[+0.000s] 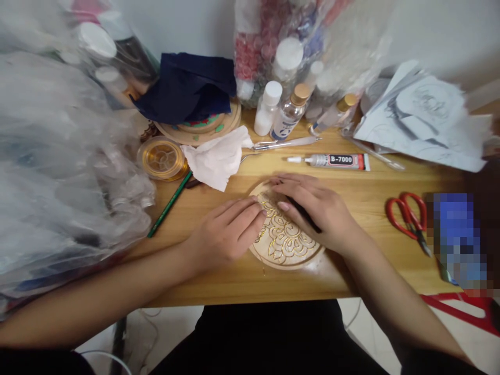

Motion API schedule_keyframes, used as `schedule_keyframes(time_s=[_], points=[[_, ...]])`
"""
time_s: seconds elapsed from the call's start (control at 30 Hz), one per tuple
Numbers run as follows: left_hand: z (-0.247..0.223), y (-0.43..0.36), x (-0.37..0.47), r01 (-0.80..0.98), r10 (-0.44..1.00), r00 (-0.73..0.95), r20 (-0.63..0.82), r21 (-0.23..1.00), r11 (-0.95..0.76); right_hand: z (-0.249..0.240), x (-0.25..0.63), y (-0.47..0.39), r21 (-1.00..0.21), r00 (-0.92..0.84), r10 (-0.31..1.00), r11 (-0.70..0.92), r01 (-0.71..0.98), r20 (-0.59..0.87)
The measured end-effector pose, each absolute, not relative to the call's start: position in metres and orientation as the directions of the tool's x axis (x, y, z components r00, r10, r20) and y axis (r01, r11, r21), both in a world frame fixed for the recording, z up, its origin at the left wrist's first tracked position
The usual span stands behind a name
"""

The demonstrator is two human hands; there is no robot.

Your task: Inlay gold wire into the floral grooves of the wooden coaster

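A round wooden disc (292,239) with a raised gold floral outline lies near the table's front edge. My left hand (234,224) rests on its left side, fingers together and fingertips bent onto the upper left of the pattern; anything under them is hidden. My right hand (312,203) curls over the disc's upper right, with a dark, slim tool (303,212) held in it and its fingertips near the disc's top edge. The tool's tip is hidden by the fingers. Both hands' fingertips are close together over the pattern.
Behind the disc lie a B-7000 glue tube (339,161), a white cloth (219,159) and small bottles (287,117). A gold wire spool (162,159) and green pencil (170,204) are left. Red-handled scissors (410,221) lie right. Plastic bags (58,172) crowd the left.
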State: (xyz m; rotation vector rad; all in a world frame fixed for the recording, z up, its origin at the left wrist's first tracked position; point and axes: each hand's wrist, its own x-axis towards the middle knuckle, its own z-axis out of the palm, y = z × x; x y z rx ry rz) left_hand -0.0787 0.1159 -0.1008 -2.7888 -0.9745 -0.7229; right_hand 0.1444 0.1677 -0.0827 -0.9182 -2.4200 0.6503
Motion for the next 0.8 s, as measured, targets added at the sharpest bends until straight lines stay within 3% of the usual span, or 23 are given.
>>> schedule_keyframes(time_s=[0.27,0.43,0.67,0.8], points=[[-0.106,0.115,-0.079,0.635,0.643,0.603,0.472,0.205,-0.745,-0.078,0.146,0.168,-0.526,-0.675,0.704,0.669,0.524,0.223],[-0.111,0.115,-0.077,0.600,0.684,0.611,0.398,0.330,-0.728,-0.075,0.146,0.168,-0.524,-0.641,0.740,0.636,0.566,0.205],[-0.107,0.116,-0.077,0.584,0.619,0.651,0.440,0.231,-0.778,-0.078,0.145,0.167,-0.532,-0.601,0.760,0.624,0.572,0.246],[-0.103,0.117,-0.077,0.586,0.592,0.665,0.456,0.173,-0.791,-0.081,0.147,0.164,-0.617,-0.494,0.799,0.587,0.524,0.342]])
